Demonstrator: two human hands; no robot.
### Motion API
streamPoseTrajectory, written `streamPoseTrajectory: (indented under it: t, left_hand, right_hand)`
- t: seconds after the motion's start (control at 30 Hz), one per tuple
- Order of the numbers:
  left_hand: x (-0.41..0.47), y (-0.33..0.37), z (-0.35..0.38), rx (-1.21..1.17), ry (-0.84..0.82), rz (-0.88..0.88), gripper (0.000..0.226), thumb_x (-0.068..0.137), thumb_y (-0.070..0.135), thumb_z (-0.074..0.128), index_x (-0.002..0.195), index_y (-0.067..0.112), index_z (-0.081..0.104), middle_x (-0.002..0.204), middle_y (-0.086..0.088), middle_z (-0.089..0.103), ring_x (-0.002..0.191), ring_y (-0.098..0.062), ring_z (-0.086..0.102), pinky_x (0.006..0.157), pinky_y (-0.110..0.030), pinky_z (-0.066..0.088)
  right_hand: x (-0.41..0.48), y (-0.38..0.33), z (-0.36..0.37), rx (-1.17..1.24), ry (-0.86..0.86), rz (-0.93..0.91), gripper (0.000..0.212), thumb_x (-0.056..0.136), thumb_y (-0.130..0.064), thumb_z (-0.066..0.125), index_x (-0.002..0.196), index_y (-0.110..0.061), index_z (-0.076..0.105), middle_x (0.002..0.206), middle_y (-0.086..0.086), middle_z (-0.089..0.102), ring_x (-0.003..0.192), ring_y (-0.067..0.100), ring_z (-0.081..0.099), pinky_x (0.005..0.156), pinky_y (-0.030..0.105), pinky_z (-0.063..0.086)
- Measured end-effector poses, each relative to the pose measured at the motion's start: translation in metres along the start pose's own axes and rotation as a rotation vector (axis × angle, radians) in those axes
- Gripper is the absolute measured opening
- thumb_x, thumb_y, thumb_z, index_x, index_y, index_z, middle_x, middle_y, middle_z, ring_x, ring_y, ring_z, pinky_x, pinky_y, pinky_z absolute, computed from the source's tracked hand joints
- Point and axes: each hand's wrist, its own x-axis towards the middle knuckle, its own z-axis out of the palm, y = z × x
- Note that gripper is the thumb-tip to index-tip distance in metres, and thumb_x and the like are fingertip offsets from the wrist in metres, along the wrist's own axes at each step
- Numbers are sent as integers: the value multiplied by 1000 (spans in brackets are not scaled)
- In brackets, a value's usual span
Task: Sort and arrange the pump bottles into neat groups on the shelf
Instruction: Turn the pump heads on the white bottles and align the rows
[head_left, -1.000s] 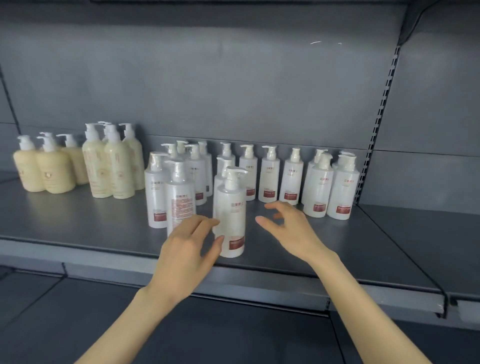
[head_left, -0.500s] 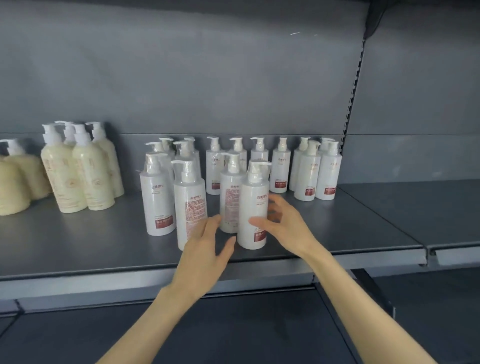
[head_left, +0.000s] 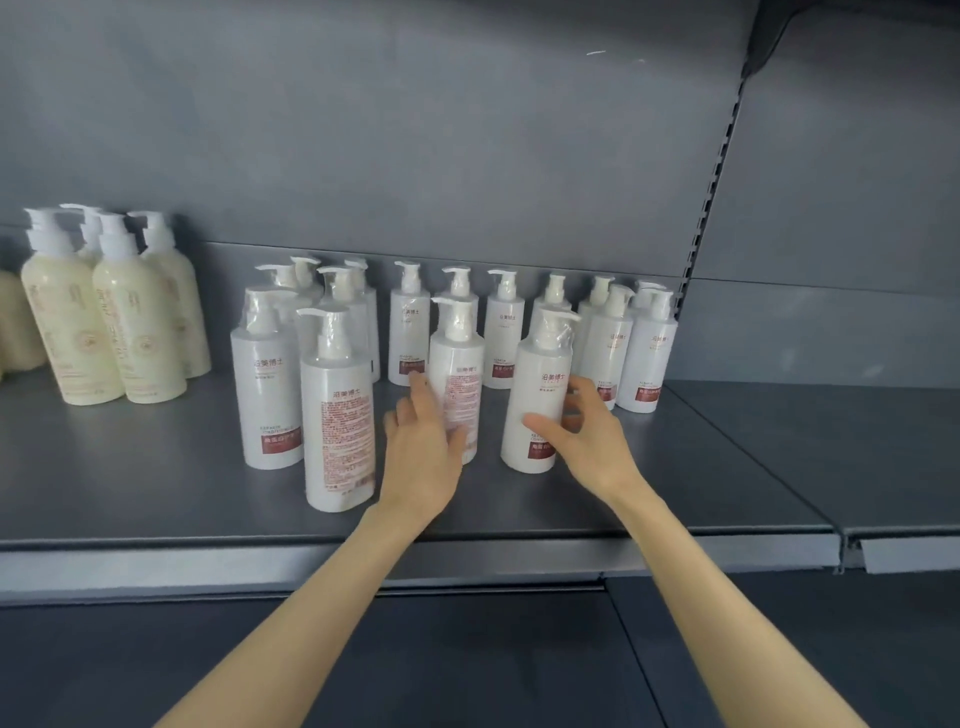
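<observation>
Cream bottles (head_left: 104, 322), far left of frame: standing grouped and upright, nobody touching them. The white cluster just right of them is sitting as it was half a second ago. Its front bottle (head_left: 337, 410) is showing its back label, nearest the shelf (head_left: 156, 499) edge.

Left hand (head_left: 421, 447), centre: moving up from near the shelf edge onto the middle bottle (head_left: 457, 374). Fingers are lying loosely spread along the bottle's left side, thumb over its lower front. It is blurred, and I am not seeing a closed grip.

Right bottle (head_left: 540, 395), right of centre: half a second ago it was standing tight against the middle bottle; now a clear gap is showing between them. Right hand (head_left: 587, 436) is gripping it low, thumb across the front, fingers curled behind its right side. Bottle is upright, base on the shelf as far as I can tell.

Back row (head_left: 506, 332), along the rear wall: not moving.

I am judging that the right bottle is being drawn toward the white group at right, with the middle bottle being taken next. Loose white ones are still standing out front, so the sorting is looking only partway done.
</observation>
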Motion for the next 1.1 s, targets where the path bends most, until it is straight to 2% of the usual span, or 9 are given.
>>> streamPoseTrajectory:
  t: [0.1,0.2,0.27,0.37,0.53,0.73,0.83,0.9,1.1]
  left_hand:
    - [15,4,7,-32,-73,-80,73,82,36,69,136,7,30,129,-15,36,120,-34,42,101,-41,37]
    - [28,2,9,-192,-205,-166,79,71,34,77,129,11,29,125,-6,33,119,-26,43,100,-41,43]
    - [32,-3,5,-328,-333,-207,89,72,24,77,138,17,19,130,-2,37,113,-22,51,82,-35,55]
    - [37,-7,5,-344,-430,-174,90,77,22,75,146,25,18,119,4,53,92,-11,59,55,-19,50]
    - [49,9,27,-157,-380,-144,87,67,42,80,136,22,30,119,-4,42,93,-18,54,42,-19,46]
    - [66,5,24,-355,-518,-169,89,75,3,74,145,26,25,108,2,51,84,-17,63,61,-27,59]
    - [71,7,35,-268,-411,-121,76,71,12,80,136,21,41,98,4,57,78,-11,60,58,-21,55]
    - [77,8,44,-173,-346,-108,72,65,24,83,127,17,46,108,-1,61,91,-15,60,75,-26,53]
    - [89,16,68,-100,-232,-183,87,64,32,83,130,10,31,126,-7,53,115,-28,53,97,-41,46]
  right_hand:
    - [11,7,-6,14,-1,3,57,85,-22,68,134,-19,39,110,-9,54,87,-4,54,65,9,43]
    - [20,15,-14,-4,-54,18,58,87,-23,67,135,-23,35,113,-7,53,87,-5,55,64,9,43]
    - [23,21,-20,-25,-135,37,67,85,-18,68,139,-26,28,116,-7,53,90,-3,57,63,9,44]
    - [29,27,-27,-66,-205,32,76,82,-9,69,140,-29,25,116,-5,53,94,1,58,67,12,45]
    - [46,35,-28,-80,-185,24,79,80,-11,71,142,-28,25,120,0,53,99,12,60,77,18,46]
    - [66,41,-29,-92,-169,11,76,83,-9,68,142,-27,22,117,-3,51,95,8,56,69,12,43]
    - [74,44,-28,-102,-168,16,77,84,-8,67,143,-26,21,123,-2,51,107,15,55,85,22,46]
    - [78,45,-27,-107,-167,24,77,84,-7,67,143,-25,21,126,-3,51,112,15,54,93,29,45]
    - [87,46,-24,-172,-111,34,68,84,-9,66,140,-15,27,133,3,52,117,21,53,102,37,43]
